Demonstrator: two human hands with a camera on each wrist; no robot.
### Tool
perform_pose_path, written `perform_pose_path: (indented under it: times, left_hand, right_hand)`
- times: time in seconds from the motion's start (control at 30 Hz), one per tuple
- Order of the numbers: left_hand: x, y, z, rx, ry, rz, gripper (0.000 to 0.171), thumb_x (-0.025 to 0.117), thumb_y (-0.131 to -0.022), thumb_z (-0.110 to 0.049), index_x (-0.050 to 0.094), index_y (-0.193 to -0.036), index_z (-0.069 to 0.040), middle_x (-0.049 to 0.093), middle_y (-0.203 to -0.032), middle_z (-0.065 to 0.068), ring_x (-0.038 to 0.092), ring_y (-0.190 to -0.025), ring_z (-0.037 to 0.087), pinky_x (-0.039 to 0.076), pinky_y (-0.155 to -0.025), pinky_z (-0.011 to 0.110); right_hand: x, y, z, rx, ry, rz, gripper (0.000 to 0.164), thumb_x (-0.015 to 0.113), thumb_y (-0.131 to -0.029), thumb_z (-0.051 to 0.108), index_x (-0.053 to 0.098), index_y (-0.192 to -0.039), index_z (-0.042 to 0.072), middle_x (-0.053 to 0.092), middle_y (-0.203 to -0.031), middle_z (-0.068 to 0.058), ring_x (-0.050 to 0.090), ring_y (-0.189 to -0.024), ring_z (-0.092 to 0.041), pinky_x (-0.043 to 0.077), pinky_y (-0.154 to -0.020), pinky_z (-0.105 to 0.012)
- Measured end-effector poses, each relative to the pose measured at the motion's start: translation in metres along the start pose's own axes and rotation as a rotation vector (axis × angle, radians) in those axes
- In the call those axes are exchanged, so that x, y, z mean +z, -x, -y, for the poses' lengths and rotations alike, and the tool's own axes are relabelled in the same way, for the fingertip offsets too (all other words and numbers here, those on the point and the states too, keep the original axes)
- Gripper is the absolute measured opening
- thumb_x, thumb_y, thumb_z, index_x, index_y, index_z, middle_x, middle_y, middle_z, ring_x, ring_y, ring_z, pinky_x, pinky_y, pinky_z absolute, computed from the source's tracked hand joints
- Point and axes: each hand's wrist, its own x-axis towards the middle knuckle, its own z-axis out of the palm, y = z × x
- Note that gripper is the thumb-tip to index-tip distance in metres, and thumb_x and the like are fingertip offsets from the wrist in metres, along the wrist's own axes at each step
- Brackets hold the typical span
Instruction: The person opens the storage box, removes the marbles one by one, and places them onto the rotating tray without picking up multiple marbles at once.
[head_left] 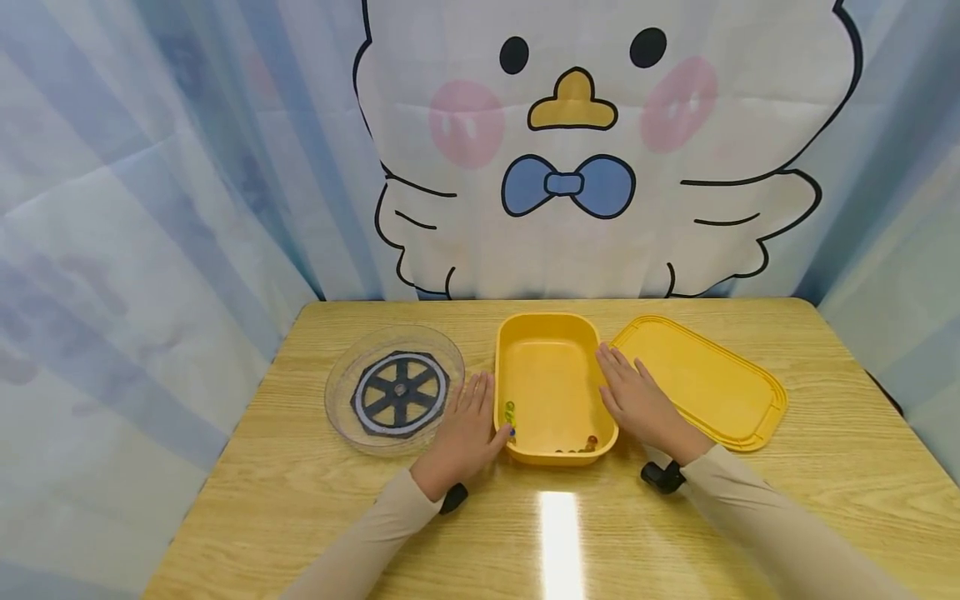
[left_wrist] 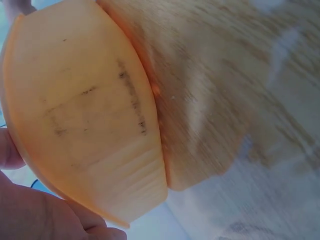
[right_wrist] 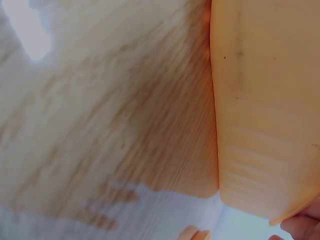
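Note:
A yellow plastic container (head_left: 551, 367) stands on the table between both hands. Small glossy green and blue beads (head_left: 510, 411) lie along its left wall, and several amber-brown beads (head_left: 592, 442) sit in its front right corner. My left hand (head_left: 463, 437) lies against the container's left side with straight fingers, its thumb over the front left rim. Against the right side rests my right hand (head_left: 643, 407), fingers extended forward along the rim. Both wrist views show the container's outer wall (left_wrist: 95, 115) close up, with fingers at its rim.
To the right lies a flat yellow lid (head_left: 697, 379), partly behind the right hand. A round clear dish (head_left: 339, 400) with a dark spoked wheel shape (head_left: 400, 390) is on the left, close to the left fingers. A printed curtain (head_left: 570, 250) hangs behind the wooden table (head_left: 262, 492).

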Motion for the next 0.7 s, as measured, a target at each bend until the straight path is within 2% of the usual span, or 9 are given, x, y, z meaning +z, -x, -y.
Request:
perform_pose_path:
  times: [0.23, 0.37, 0.57, 0.7]
  left_hand:
    - [0.002, 0.001, -0.001, -0.002, 0.005, -0.015, 0.072, 0.037, -0.098, -0.043, 0.014, -0.149, 0.003, 0.015, -0.156, 0.02, 0.014, -0.146, 0.032, 0.012, -0.117, 0.049]
    - [-0.003, 0.002, -0.001, 0.007, 0.001, -0.006, 0.073, 0.038, -0.098, -0.044, 0.015, -0.148, 0.003, 0.016, -0.156, 0.021, 0.014, -0.145, 0.035, 0.013, -0.116, 0.051]
    - [-0.029, -0.008, 0.0, 0.032, -0.149, 0.073, 0.079, 0.041, -0.095, -0.052, 0.019, -0.148, 0.001, 0.017, -0.155, 0.02, 0.016, -0.145, 0.034, 0.015, -0.116, 0.051]
    - [-0.049, -0.019, -0.003, 0.037, -0.195, 0.113, 0.078, 0.042, -0.094, -0.051, 0.018, -0.149, -0.001, 0.016, -0.157, 0.017, 0.014, -0.146, 0.03, 0.013, -0.117, 0.049]
  right_hand:
    - [0.001, 0.001, -0.001, 0.018, -0.046, 0.024, 0.059, 0.041, -0.099, 0.02, 0.019, -0.147, -0.006, 0.018, -0.154, -0.023, 0.022, -0.141, -0.041, 0.017, -0.11, -0.061]
    - [0.002, 0.001, -0.004, 0.029, -0.091, 0.054, 0.064, 0.042, -0.099, 0.023, 0.012, -0.148, -0.006, 0.013, -0.155, -0.024, 0.018, -0.142, -0.042, 0.013, -0.111, -0.062]
    - [0.001, 0.0, -0.006, 0.029, -0.082, 0.052, 0.066, 0.043, -0.099, 0.026, 0.013, -0.147, -0.007, 0.014, -0.155, -0.024, 0.017, -0.142, -0.042, 0.012, -0.111, -0.061]
    - [0.0, -0.004, -0.006, 0.04, -0.056, 0.044, 0.065, 0.041, -0.099, 0.028, 0.015, -0.147, -0.008, 0.015, -0.154, -0.025, 0.016, -0.142, -0.042, 0.012, -0.112, -0.061]
